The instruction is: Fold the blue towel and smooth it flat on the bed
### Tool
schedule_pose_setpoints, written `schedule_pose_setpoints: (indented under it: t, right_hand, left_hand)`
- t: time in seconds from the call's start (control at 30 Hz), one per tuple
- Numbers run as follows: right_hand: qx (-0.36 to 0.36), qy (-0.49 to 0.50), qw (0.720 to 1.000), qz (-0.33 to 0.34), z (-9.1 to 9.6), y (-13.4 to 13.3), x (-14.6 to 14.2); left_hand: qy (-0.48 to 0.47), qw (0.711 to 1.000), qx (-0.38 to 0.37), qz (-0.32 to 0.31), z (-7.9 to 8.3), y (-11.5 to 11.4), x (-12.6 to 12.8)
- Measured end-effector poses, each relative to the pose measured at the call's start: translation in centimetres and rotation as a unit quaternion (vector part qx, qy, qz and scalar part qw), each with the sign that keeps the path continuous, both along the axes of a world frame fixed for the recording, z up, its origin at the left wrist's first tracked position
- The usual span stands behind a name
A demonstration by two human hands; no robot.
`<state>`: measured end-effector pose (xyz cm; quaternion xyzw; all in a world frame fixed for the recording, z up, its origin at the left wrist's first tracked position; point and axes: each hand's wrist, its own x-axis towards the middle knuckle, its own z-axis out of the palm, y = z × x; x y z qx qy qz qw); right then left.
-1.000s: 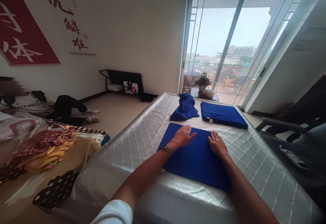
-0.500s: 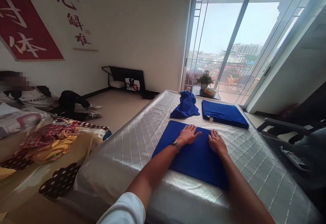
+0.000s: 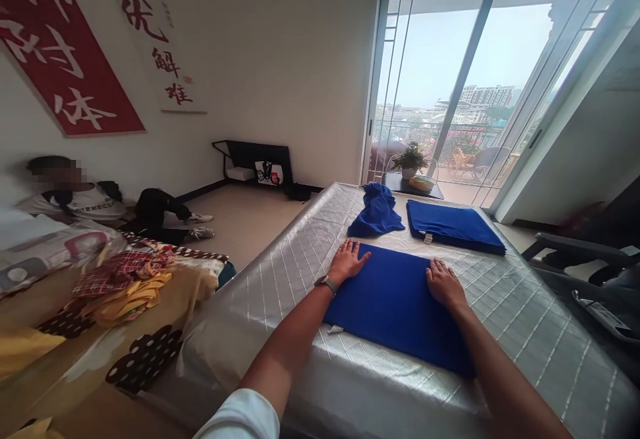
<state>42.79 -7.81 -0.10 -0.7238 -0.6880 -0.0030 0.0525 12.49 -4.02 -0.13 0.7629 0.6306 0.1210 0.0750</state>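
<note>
A folded blue cloth [image 3: 395, 306] lies flat in front of me on the silver quilted cover [image 3: 280, 279]. My left hand [image 3: 349, 261] rests with fingers outstretched on the cloth's far left corner. On its far right edge my right hand [image 3: 445, 282] lies flat, fingers extended. Neither hand grips anything. A small white tag [image 3: 335, 329] sticks out at the cloth's near left edge. Beyond my hands are a crumpled blue cloth [image 3: 377, 211] and a neatly folded blue stack [image 3: 455, 226] with a white label at its corner.
At the left, another bed [image 3: 165, 299] bears rumpled plaid and yellow fabric [image 3: 125, 286]. A person [image 3: 95, 199] sits beyond it on the left. A small table [image 3: 433, 190] with a potted plant [image 3: 410, 159] stands by the glass door. A dark chair [image 3: 565, 252] is at the right.
My left hand has slid left, from the cloth's top to its far left corner. My right hand stays near the far right edge. The whole view has shifted slightly.
</note>
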Motion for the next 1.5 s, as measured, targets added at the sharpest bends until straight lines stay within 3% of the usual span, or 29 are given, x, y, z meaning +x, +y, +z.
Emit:
schedule_pose_setpoints:
  t: [0.23, 0.33, 0.43, 0.5, 0.67, 0.77, 0.87, 1.07, 1.17, 1.27, 1.5]
  right_hand:
    - [-0.036, 0.009, 0.999, -0.011, -0.6, -1.9, -0.3]
    - [-0.031, 0.010, 0.999, -0.021, -0.6, -2.3, -0.7]
    - [-0.030, 0.019, 0.999, -0.020, -0.4, -2.5, -1.0]
    - [-0.031, 0.025, 0.999, -0.018, -0.3, -2.5, -0.9]
    - [-0.020, -0.003, 1.000, 0.014, -1.1, -2.7, -0.2]
    - [-0.011, -0.015, 0.999, 0.026, -1.4, -2.7, 0.1]
    - [-0.014, -0.009, 1.000, 0.009, -1.1, -2.6, -0.2]
    - [-0.022, 0.011, 1.000, -0.015, -0.4, -2.5, -0.9]
    - [-0.026, 0.013, 0.999, -0.017, -0.3, -2.7, -0.9]
    - [-0.029, 0.009, 0.999, -0.019, -0.1, -2.8, -1.0]
    - [-0.061, -0.024, 0.998, -0.016, 1.1, -1.5, -0.9]
  left_hand:
    - [0.017, 1.000, 0.003, -0.004, -0.3, 0.3, -0.2]
    - [0.046, 0.998, -0.028, 0.016, 0.7, 0.8, 0.1]
    - [0.066, 0.996, -0.031, 0.057, 2.3, 1.0, 2.6]
    - [0.058, 0.998, -0.004, 0.014, 2.9, 0.6, 6.0]
    - [-0.023, 0.971, 0.043, -0.235, 1.4, -2.4, 16.2]
    - [-0.036, 0.960, 0.023, -0.275, 0.2, -3.4, 18.0]
    - [-0.024, 0.972, 0.010, -0.235, 0.1, -3.1, 15.1]
    - [0.003, 0.996, -0.022, -0.082, 0.6, -1.4, 4.2]
    - [0.020, 0.999, -0.018, -0.019, 0.3, -1.0, 0.7]
    - [0.024, 1.000, -0.010, 0.002, 0.0, -1.0, -0.2]
    - [0.012, 1.000, -0.009, 0.003, 0.4, -1.5, 0.3]
